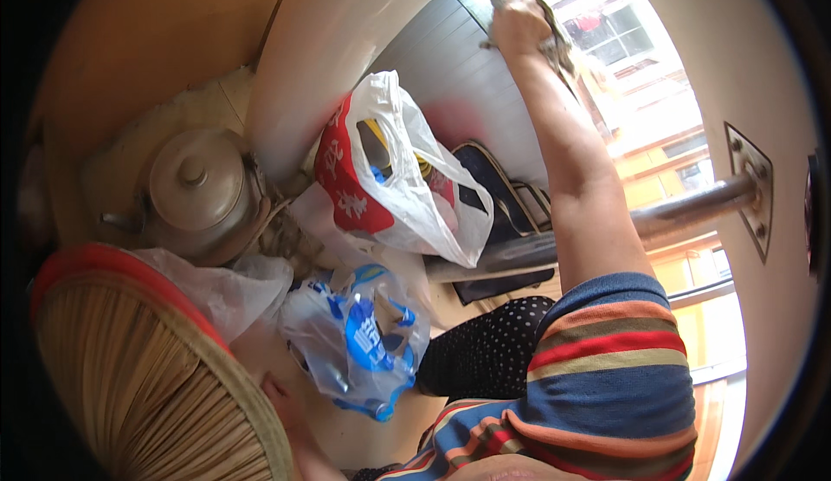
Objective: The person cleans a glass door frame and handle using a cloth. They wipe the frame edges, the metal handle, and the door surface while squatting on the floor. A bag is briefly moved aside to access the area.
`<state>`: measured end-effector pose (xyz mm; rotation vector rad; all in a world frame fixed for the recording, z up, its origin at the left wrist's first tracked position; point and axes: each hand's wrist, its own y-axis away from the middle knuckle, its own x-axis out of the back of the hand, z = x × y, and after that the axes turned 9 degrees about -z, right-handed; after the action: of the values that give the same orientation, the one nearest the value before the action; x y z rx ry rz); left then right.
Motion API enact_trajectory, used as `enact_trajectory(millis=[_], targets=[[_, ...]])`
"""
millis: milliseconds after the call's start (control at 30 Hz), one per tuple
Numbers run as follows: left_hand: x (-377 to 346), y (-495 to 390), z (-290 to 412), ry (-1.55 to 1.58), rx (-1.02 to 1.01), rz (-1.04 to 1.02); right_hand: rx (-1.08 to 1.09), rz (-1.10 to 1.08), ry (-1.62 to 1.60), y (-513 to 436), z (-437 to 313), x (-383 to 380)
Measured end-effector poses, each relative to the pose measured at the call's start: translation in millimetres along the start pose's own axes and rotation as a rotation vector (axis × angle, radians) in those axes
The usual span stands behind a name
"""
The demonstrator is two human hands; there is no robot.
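My right hand (520, 25) is raised at the top of the view, closed round a crumpled grey cloth (557, 42) that hangs beside a bright window (623, 33). A thin yellowish tip shows beyond the fingers; what it belongs to is unclear. Low on the left, my left hand (278, 395) is partly hidden behind the edge of a pleated palm-leaf hat or fan (143, 364) with a red and tan rim. Whether it grips that edge cannot be seen. Between the arms lie a white and red plastic bag (354, 195) and a clear bag with blue print (363, 335).
A metal kettle with a lid (197, 179) stands on the tiled surface at left. A metal rail (694, 208) crosses behind my right arm to a bolted wall plate (750, 189). Dark bags or cases (493, 182) lie beyond the white bag. A pale curved surface (318, 52) rises at upper left.
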<state>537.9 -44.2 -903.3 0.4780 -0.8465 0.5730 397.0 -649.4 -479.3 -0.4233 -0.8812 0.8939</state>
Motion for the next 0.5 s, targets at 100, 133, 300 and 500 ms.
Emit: enact_trajectory(millis=[100,133,300,500], targets=[[2,-2,-1,0.018,-0.031,-0.014,-0.081,-0.073,0.02,54,30,34],[3,-2,-1,0.077,-0.037,0.003,-0.127,-0.072,-0.005,67,36,46],[7,-4,7,0.111,-0.052,0.036,-0.299,-0.306,-0.155,79,21,71],[17,-1,21,0.046,-0.046,0.049,0.012,-0.396,-0.435,61,-31,44]])
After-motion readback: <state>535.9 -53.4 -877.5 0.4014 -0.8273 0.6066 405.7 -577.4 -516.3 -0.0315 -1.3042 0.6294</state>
